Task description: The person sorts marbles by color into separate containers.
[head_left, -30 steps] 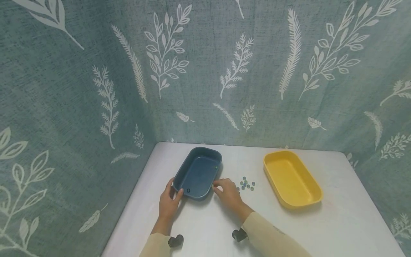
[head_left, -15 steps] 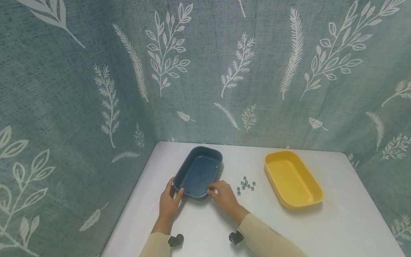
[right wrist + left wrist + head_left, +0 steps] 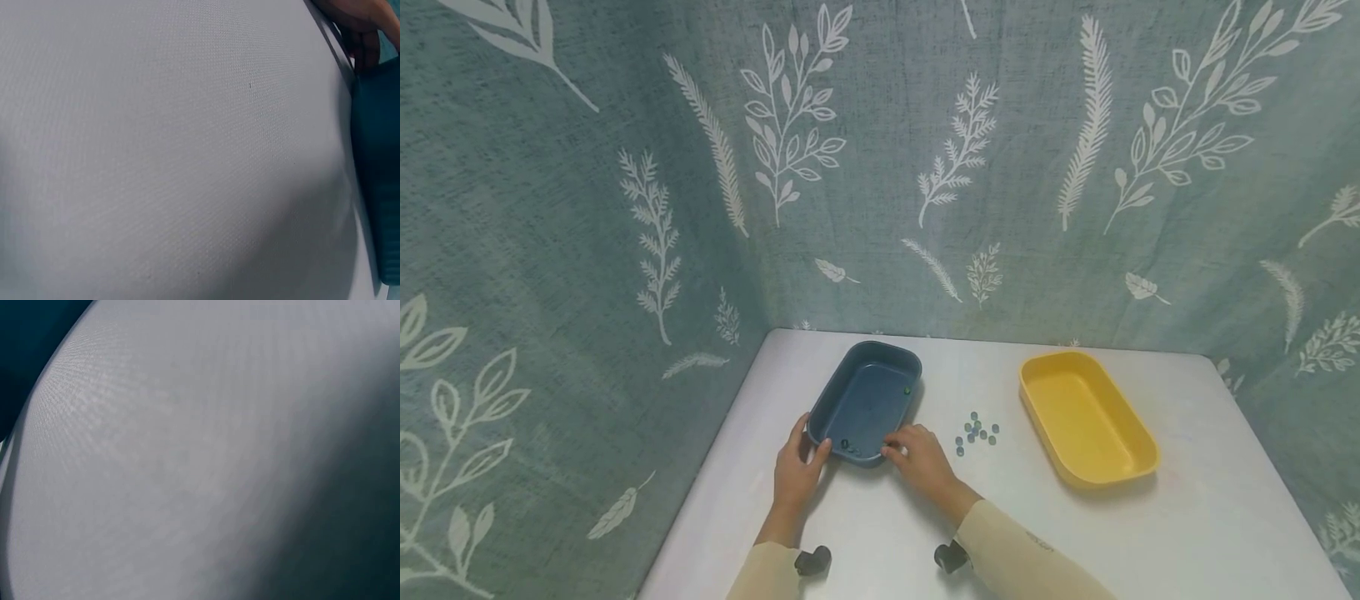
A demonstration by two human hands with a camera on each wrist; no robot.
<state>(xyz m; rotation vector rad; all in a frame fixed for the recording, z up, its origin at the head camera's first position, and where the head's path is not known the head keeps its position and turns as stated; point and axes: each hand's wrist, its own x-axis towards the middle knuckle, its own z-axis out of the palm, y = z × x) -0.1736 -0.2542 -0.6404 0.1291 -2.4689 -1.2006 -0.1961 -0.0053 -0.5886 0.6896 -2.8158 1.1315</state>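
Note:
The dark blue tray [image 3: 865, 408] rests on the white table at left. My left hand [image 3: 797, 471] grips its near-left corner, thumb at the rim and fingers round the outside. Over the near-right rim is my right hand [image 3: 919, 462], its index finger and thumb slightly apart, with no bead showing between them. Dark beads [image 3: 846, 444] lie inside by the left thumb, and a green bead [image 3: 907, 390] sits near the right wall. The right wrist view catches the left hand [image 3: 362, 31] at the blue tray [image 3: 378, 169]; the left wrist view shows little but tabletop.
Several small blue and green glassy beads [image 3: 975, 431] lie loose on the table [image 3: 917, 542], right of the right hand. Farther right stands a yellow tray [image 3: 1078, 417]. A patterned cloth [image 3: 880, 167] hangs behind the table, and another stretch runs along its left side.
My right hand moves left over the tray's rim, then lets go of a green bead. More beads now show at the tray's near end. The left hand keeps its grip.

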